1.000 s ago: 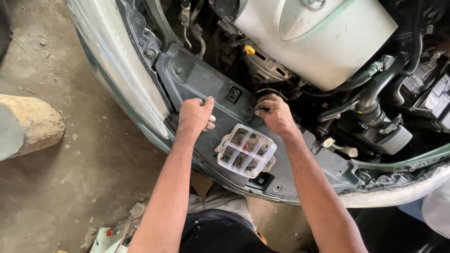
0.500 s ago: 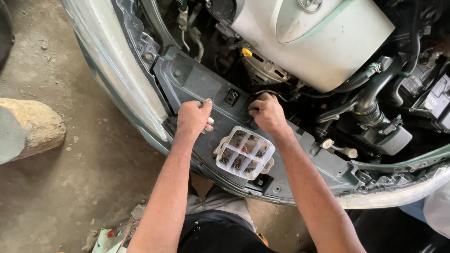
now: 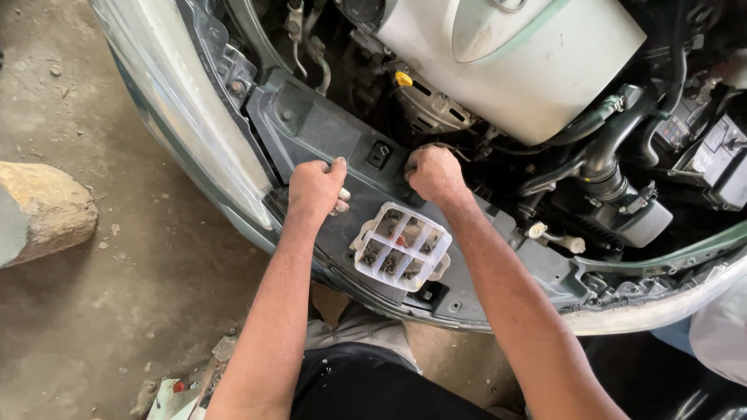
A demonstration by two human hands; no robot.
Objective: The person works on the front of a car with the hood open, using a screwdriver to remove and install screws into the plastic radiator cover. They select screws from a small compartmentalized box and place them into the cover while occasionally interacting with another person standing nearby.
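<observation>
The white plastic tray with little square boxes sits at the near edge of the dark plastic panel. It holds small dark screws. Both hands have hardly moved since a moment ago; only the view has slid a bit, so the same job goes on. The left hand is curled in a fist, pinching something small and pale. The right hand is curled tight at the panel's far edge; what it grips is hidden. Behind sits a smooth pale engine cover and a ribbed black hose.
</observation>
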